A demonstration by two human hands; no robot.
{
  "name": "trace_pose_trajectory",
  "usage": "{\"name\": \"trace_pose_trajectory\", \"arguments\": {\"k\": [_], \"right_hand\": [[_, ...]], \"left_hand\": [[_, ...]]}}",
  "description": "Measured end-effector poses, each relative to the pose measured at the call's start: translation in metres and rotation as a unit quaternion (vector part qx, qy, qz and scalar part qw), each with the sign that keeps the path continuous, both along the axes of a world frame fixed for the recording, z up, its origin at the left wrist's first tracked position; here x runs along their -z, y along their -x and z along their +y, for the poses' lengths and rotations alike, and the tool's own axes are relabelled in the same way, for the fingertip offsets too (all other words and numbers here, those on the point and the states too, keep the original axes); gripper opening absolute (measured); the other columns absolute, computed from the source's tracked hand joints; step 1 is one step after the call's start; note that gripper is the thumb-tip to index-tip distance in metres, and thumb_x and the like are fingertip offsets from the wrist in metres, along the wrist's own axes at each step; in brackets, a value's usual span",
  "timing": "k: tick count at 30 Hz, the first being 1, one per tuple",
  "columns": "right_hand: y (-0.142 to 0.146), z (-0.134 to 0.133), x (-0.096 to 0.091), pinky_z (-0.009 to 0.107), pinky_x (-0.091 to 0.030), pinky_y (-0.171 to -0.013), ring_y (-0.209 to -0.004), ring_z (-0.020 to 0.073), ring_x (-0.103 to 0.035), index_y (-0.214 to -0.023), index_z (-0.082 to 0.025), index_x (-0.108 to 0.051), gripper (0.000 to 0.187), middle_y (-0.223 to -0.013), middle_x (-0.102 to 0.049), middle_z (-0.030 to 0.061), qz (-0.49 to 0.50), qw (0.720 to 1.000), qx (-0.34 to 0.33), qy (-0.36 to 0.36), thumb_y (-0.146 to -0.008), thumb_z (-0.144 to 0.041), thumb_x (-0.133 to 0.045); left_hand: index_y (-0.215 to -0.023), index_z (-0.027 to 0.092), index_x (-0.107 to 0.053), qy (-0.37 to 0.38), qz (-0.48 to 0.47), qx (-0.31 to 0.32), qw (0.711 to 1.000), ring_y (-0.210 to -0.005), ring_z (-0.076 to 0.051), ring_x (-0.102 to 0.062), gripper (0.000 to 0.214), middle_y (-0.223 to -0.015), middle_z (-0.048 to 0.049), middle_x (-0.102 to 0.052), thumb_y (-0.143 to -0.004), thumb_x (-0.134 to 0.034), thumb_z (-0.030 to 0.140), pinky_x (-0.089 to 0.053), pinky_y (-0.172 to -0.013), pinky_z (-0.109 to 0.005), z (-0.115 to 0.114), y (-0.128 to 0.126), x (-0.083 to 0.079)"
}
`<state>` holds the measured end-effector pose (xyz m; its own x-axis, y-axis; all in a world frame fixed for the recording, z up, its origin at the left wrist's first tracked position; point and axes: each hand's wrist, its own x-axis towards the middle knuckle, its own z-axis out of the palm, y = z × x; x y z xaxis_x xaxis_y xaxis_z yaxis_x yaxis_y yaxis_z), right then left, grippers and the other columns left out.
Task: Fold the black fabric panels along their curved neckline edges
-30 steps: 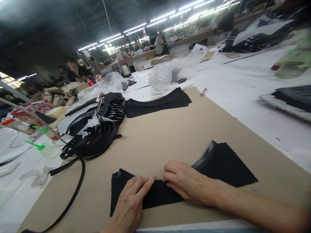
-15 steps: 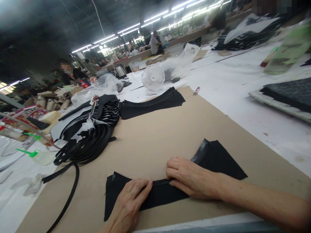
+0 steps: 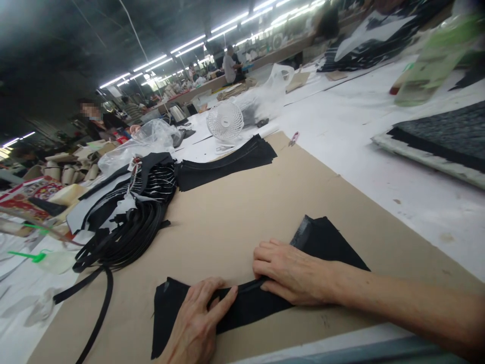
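Fabric (image 3: pixel 250 309), a black piece with a curved far edge, is lying on a brown sheet (image 3: pixel 227 222) at the near side of the white table (image 3: pixel 341 121), with both hands resting on it. The left hand (image 3: pixel 195 316) is covering its left part, thumb reaching right along the edge and standing apart from the bent fingers; the right hand (image 3: pixel 293 273) is bearing on the edge just right of the middle, its fingers curling close together and its thumb lying on the near side. Whether either hand is pinching the cloth or only pressing it, I cannot tell. A grey strip is showing along the edge beyond the right hand. Farther off, black curved pieces (image 3: pixel 227 164) are lying stacked at the sheet's far edge, and coiled black strips (image 3: pixel 140 247) are sitting to their left. Behind the stack, a white fan (image 3: pixel 225 121) is bearing a small mark on its hub, too tiny to read. At far left, a red box (image 3: pixel 34 194) is displaying colourful print, its lettering too blurred to make out. Pink-handled snips (image 3: pixel 294 138) are lying right of the stack.
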<state>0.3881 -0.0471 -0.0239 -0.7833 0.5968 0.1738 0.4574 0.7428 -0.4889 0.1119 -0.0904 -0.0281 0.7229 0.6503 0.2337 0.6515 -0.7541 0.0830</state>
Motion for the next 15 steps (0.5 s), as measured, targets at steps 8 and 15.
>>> {"name": "trace_pose_trajectory", "arguments": {"k": [8,15], "right_hand": [[0.0,0.002,-0.001,0.034,-0.036,-0.078,-0.085,0.0194,-0.05,-0.085,-0.018,-0.058,0.013,-0.088,-0.059,0.0032,-0.025,0.999,0.002,-0.042,-0.083,-0.028,-0.065],[-0.012,0.012,-0.013,0.036,-0.034,-0.077,-0.082,0.0211,-0.053,-0.088,-0.017,-0.06,0.013,-0.086,-0.062,0.005,-0.068,0.997,0.005,-0.031,-0.082,-0.028,-0.064]], "left_hand": [[-0.116,0.022,-0.059,0.158,-0.119,-0.092,0.976,-0.092,-0.019,-0.058,0.034,-0.096,-0.0058,-0.062,-0.089,-0.044,0.009,-0.052,-0.08,-0.032,0.001,-0.059,0.001],[-0.099,0.022,-0.065,0.247,-0.134,-0.157,0.947,-0.091,-0.02,-0.061,0.029,-0.092,-0.005,-0.064,-0.083,-0.047,0.006,-0.052,-0.08,-0.033,0.005,-0.077,-0.011]]}}
